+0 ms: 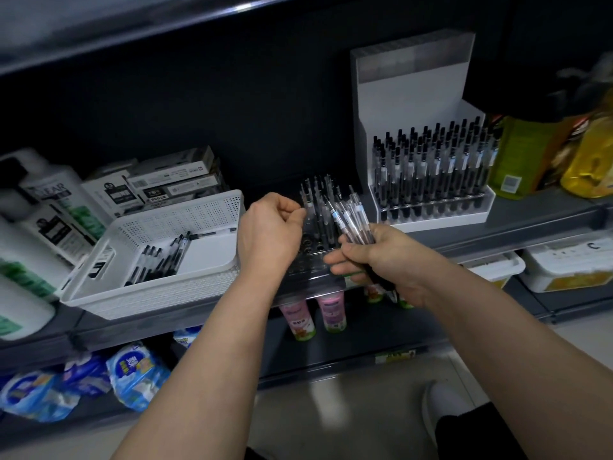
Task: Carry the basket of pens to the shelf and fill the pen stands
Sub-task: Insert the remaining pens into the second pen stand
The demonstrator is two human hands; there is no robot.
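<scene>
Plastic pen [307,205] pinched by left hand [268,227] fingers [295,212] over the stand [311,258]; right hand [381,260] clutches a bundle [353,220].

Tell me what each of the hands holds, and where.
The right hand grips a bundle of pens around their lower barrels. The left hand pinches what looks like one pen near its top, over the pen stand.

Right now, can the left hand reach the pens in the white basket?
Probably yes: the basket is open on top, beside the left hand, and nothing covers its pens, though it seems to pinch a pen.
</scene>
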